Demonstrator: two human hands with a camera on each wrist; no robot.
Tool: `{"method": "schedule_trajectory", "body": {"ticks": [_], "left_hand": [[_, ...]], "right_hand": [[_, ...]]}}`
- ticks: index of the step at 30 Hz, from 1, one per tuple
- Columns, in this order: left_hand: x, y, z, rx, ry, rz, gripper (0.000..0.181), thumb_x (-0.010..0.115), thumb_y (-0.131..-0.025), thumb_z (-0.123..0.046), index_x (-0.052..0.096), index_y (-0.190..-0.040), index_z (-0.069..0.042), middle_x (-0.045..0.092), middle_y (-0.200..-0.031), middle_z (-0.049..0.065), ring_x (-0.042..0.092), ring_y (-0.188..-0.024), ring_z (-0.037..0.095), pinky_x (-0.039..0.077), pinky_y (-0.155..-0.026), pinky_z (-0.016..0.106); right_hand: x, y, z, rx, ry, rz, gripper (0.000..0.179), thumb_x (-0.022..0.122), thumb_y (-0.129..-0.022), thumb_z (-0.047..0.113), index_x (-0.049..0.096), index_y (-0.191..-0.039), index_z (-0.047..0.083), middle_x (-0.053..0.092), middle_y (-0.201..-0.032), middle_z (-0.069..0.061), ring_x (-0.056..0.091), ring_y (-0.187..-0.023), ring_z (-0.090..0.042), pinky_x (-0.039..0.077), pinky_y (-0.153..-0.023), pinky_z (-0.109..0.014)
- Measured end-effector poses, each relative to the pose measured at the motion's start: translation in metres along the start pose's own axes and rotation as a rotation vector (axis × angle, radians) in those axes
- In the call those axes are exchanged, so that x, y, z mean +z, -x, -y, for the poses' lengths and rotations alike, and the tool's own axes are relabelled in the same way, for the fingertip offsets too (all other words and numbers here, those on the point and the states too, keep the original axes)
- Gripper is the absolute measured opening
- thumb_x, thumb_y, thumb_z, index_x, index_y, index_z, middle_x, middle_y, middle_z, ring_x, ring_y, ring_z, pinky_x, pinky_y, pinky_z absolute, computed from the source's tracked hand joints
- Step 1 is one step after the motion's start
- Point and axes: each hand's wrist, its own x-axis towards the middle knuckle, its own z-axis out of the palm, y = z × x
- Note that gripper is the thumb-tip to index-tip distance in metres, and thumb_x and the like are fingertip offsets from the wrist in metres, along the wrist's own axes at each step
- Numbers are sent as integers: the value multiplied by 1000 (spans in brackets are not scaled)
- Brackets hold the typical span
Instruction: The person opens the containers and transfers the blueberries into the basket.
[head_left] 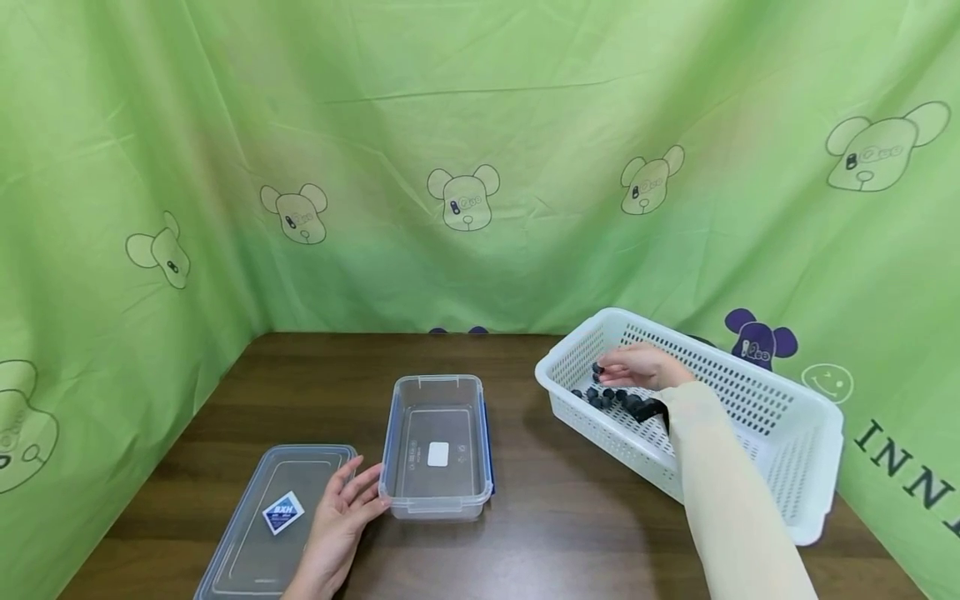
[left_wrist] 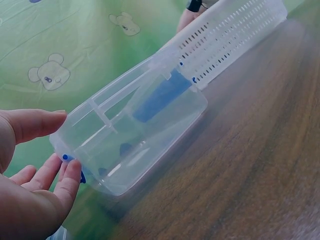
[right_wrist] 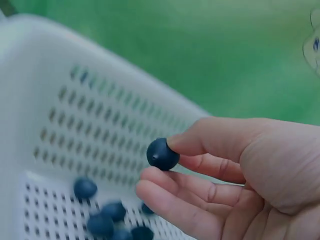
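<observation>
In the right wrist view, my right hand (right_wrist: 215, 175) pinches one dark blueberry (right_wrist: 163, 154) between thumb and fingers. It is inside the white perforated basket (head_left: 813, 467), over several more blueberries (head_left: 609, 398) on the basket's floor. My left hand (head_left: 341, 521) is at the near left corner of a clear plastic container (head_left: 437, 506), thumb and fingertips against it, fingers loosely extended. The container stands upright without its lid, and a white label (head_left: 438, 454) shows at its bottom. A blue latch flap (left_wrist: 162, 97) hangs along its side in the left wrist view.
A clear lid (head_left: 247, 560) with a blue-and-white sticker (head_left: 282, 512) lies on the brown wooden table (head_left: 570, 533), left of the container and partly behind my left hand. The basket stands at an angle on the right. A green curtain (head_left: 390, 275) with bear drawings hangs behind the table.
</observation>
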Motion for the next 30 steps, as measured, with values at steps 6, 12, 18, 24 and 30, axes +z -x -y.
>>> {"method": "schedule_trajectory", "body": {"ticks": [6,12,18,24,30], "left_hand": [[0,0,0,6,10,0,79,60,-84,17,17,-149,6,57,-132,16,62,-104,11,53,-86,24],[1,-1,0,7,0,-2,80,61,-84,17,17,-149,6,57,-132,16,62,-103,11,53,-86,24],[1,0,0,-5,-12,-8,80,62,-84,16,18,-150,6,56,-132,16,62,-103,11,53,-86,24],[0,0,-1,-3,-7,-11,78,61,-85,15,18,-150,6,55,-127,10,60,-103,10,53,-86,24],[-2,1,-6,-3,11,-27,71,57,-90,9,18,-150,4,54,-130,7,58,-107,10,52,-87,25]], "right_hand": [[-9,0,-8,104,18,-117,8,51,-98,-4,54,-104,-8,67,-75,-9,69,-70,-16,58,-74,-27],[-10,-2,-11,132,63,-142,12,51,-98,-3,51,-107,-12,67,-74,-10,69,-67,-15,59,-72,-27],[-10,-2,-11,130,33,-129,25,50,-101,1,44,-119,-14,70,-80,-13,70,-71,-17,58,-75,-28],[-2,-3,-3,50,37,-55,39,47,-103,7,39,-132,-18,69,-93,-15,70,-85,-21,56,-85,-32],[21,4,15,-87,24,54,35,46,-105,8,49,-130,-16,70,-97,-17,71,-87,-23,57,-85,-34]]}}
